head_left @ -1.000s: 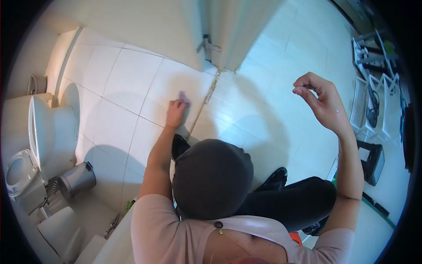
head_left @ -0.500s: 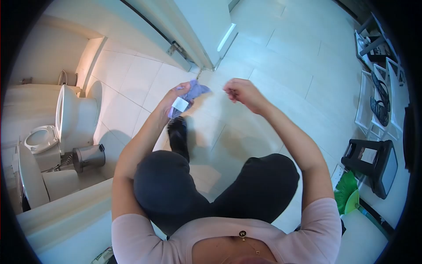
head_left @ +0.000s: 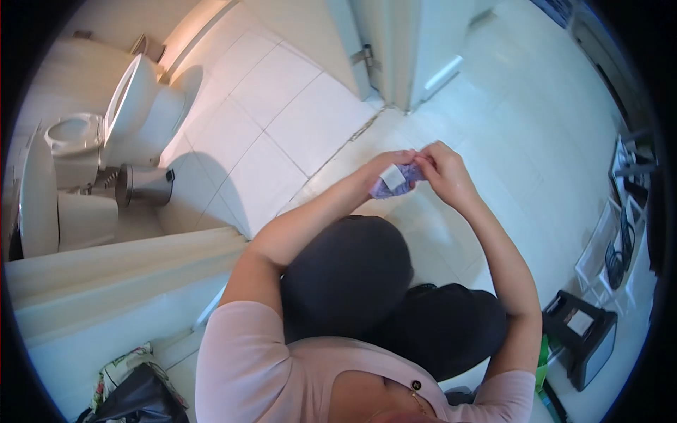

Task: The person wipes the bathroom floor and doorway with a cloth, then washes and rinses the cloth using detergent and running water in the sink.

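Note:
A small purple cloth (head_left: 407, 185) with a white label or patch (head_left: 392, 177) is held out in front of my knees. My left hand (head_left: 381, 166) is closed around its left part. At the other end my right hand (head_left: 444, 173) pinches the cloth, its fingers close to those of the left. What kind of cloth item it is, I cannot make out. The hands hide parts of it.
Left, past a tiled floor (head_left: 282, 134), stand a white toilet (head_left: 144, 116) and a metal bin (head_left: 144, 185). A door frame (head_left: 398, 63) rises ahead. At right are a white rack (head_left: 599, 247) and a black case (head_left: 578, 338). A dark bag (head_left: 141, 395) lies at lower left.
My right hand has come in to the cloth and now grips it; before, it was apart. The whole view has turned, and my knees have drawn together, hiding the dark-covered foot.

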The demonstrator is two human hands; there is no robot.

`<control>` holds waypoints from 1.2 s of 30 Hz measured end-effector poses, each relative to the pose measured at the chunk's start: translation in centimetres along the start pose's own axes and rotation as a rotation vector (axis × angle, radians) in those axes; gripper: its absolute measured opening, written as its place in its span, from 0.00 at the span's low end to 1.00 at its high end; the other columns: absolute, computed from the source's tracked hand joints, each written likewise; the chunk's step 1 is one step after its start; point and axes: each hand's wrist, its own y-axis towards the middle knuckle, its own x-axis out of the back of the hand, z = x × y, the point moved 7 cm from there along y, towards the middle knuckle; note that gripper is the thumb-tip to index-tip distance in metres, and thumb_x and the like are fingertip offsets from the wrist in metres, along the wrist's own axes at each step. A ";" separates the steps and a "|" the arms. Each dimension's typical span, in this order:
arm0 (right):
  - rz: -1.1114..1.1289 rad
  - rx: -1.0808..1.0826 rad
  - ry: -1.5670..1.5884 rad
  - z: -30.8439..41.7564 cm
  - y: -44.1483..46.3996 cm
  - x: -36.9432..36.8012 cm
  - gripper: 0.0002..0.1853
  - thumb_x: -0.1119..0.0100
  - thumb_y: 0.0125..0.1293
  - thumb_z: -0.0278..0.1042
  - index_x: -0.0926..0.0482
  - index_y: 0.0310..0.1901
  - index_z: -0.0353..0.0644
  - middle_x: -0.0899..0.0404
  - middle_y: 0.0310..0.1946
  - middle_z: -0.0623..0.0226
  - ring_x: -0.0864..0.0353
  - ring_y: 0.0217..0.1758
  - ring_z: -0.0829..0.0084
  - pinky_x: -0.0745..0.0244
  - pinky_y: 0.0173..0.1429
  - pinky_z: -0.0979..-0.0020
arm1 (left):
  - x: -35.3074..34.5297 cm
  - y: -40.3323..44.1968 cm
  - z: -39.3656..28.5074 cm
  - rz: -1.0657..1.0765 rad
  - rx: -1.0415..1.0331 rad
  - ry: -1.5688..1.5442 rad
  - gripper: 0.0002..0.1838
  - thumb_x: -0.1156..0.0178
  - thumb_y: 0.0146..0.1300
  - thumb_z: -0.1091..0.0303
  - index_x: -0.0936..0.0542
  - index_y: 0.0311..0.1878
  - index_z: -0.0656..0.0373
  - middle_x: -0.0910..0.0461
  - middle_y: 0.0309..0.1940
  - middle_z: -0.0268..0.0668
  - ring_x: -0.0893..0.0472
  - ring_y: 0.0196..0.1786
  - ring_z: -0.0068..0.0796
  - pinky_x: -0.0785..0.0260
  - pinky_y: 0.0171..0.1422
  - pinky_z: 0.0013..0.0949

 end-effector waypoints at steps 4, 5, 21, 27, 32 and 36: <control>0.041 -0.251 0.294 -1.0 -0.3 0.0 0.07 0.46 0.64 0.32 0.26 0.34 0.37 0.30 0.24 0.74 0.32 0.26 0.80 0.35 0.31 0.76 | 8.9 -1.7 -0.2 -0.120 -0.204 -0.140 0.18 0.47 0.65 0.57 0.27 0.52 0.59 0.22 0.38 0.35 0.22 0.35 0.26 0.26 0.37 0.29; 0.060 -0.316 0.336 -0.5 -0.4 0.6 0.07 0.46 0.65 0.32 0.26 0.33 0.38 0.31 0.24 0.75 0.34 0.25 0.82 0.36 0.31 0.78 | 10.5 -4.9 -2.2 -0.143 -0.382 -0.119 0.19 0.48 0.65 0.56 0.27 0.51 0.60 0.22 0.37 0.35 0.22 0.34 0.26 0.27 0.37 0.28; -0.181 -0.794 0.532 -4.8 -4.1 4.9 0.05 0.47 0.67 0.35 0.28 0.34 0.45 0.34 0.21 0.79 0.37 0.23 0.88 0.42 0.27 0.83 | 40.8 -27.6 3.2 -2.018 -0.675 0.633 0.15 0.50 0.55 0.74 0.27 0.45 0.69 0.31 0.50 0.54 0.32 0.54 0.49 0.38 0.55 0.45; -0.149 -0.788 0.493 -4.5 -2.8 4.8 0.05 0.47 0.67 0.35 0.28 0.35 0.45 0.35 0.21 0.79 0.37 0.23 0.88 0.43 0.27 0.83 | 31.7 -10.6 -4.4 -1.902 -0.641 0.862 0.22 0.44 0.45 0.79 0.28 0.48 0.65 0.32 0.48 0.48 0.33 0.54 0.47 0.42 0.60 0.42; -0.137 -0.740 0.420 -3.5 -1.7 5.9 0.05 0.48 0.67 0.35 0.28 0.35 0.44 0.35 0.20 0.79 0.38 0.23 0.88 0.43 0.27 0.84 | 30.8 -9.1 -7.1 -1.546 -0.965 0.754 0.19 0.52 0.50 0.80 0.27 0.48 0.61 0.31 0.48 0.43 0.35 0.58 0.41 0.43 0.63 0.41; -0.210 -0.716 0.502 -3.2 -2.6 7.7 0.05 0.47 0.67 0.34 0.29 0.34 0.44 0.35 0.20 0.79 0.38 0.23 0.88 0.43 0.27 0.84 | 32.9 -20.3 -5.2 -1.384 -1.091 0.216 0.16 0.54 0.57 0.79 0.32 0.51 0.67 0.34 0.51 0.46 0.24 0.44 0.38 0.31 0.53 0.36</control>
